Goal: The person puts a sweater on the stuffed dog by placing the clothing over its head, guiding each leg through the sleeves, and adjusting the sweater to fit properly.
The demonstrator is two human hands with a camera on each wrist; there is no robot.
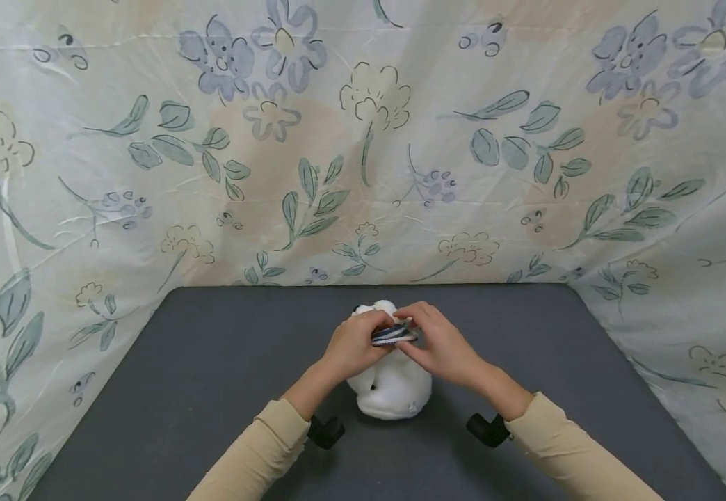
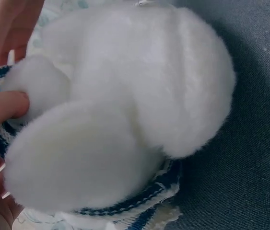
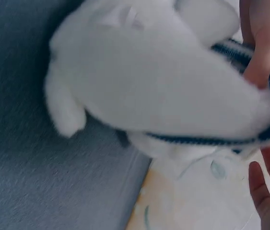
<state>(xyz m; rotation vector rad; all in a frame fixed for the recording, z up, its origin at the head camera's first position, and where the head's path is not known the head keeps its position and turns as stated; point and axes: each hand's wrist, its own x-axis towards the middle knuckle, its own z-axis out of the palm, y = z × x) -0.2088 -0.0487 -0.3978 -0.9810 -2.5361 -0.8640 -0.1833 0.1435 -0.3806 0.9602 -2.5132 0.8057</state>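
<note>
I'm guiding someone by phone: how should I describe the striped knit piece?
On the dark grey table, find the white plush toy. The striped knit piece lies against it, between the left hand and right hand. Its blue-and-white bands set it apart from the white toy.

A: Arms?
B: Both forearms [image 1: 244,456] reach in from the near side of the white plush toy [image 1: 394,393], converging over it. Sleeves [image 1: 578,445] stop short of the bare wrists [image 1: 313,386].
A: Left hand [image 1: 353,346]?
B: Above the toy's left side — thumb [image 2: 15,103] pressed against its fur.
A: Right hand [image 1: 446,344]?
B: Above the toy's right side, level with the left — forefinger [image 1: 414,308] arched, thumb opposing it in a pinch.
</note>
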